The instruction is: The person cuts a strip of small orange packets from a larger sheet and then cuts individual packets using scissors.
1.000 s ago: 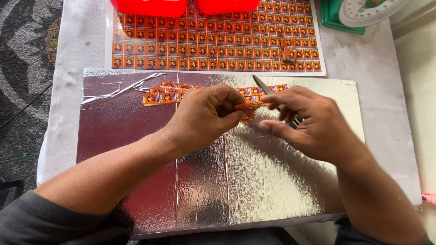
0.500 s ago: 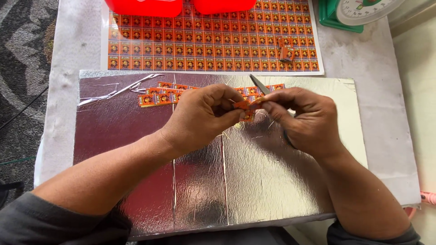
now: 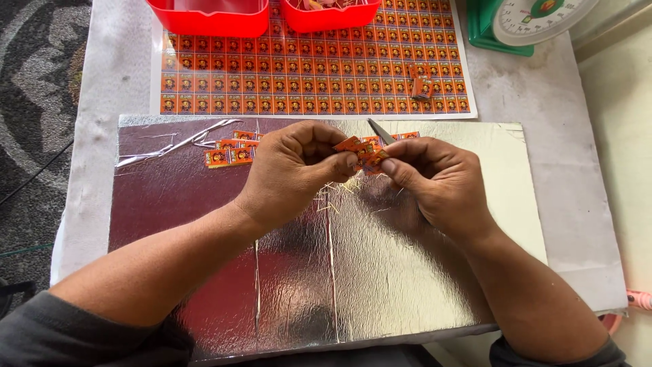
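Between the two hands, right over the middle of the shiny board, sits all the action: the left hand (image 3: 295, 170) has its fingers curled and pinched shut on a small orange printed paper label (image 3: 348, 144), and the right hand (image 3: 435, 180) is pinched on the other end of the same little cluster of labels at the fingertips. That right hand also carries a slim grey metal blade (image 3: 381, 131), its tip poking out toward the far side just above the knuckles.

So the label is held in the air, touching both sets of fingertips, just above the silver foil-covered board (image 3: 326, 285) and not lying on it.

Risks from here, as I judge them: that blade tip is very close to the left fingers, so a slip could nick skin or tear the thin paper. A loose pinch could drop the label among the thin pale straw-like slivers (image 3: 333, 194) scattered on the foil.

Moving outward, a short row of loose orange labels (image 3: 231, 153) lies on the board to the left, near a curled strip of silver foil (image 3: 170, 146). Farther off lies a large sheet of orange printed labels (image 3: 305, 75) on the counter (image 3: 564, 170); two red plastic tubs (image 3: 210, 17) stand at its far edge, and a green kitchen scale (image 3: 523, 24) at far right.
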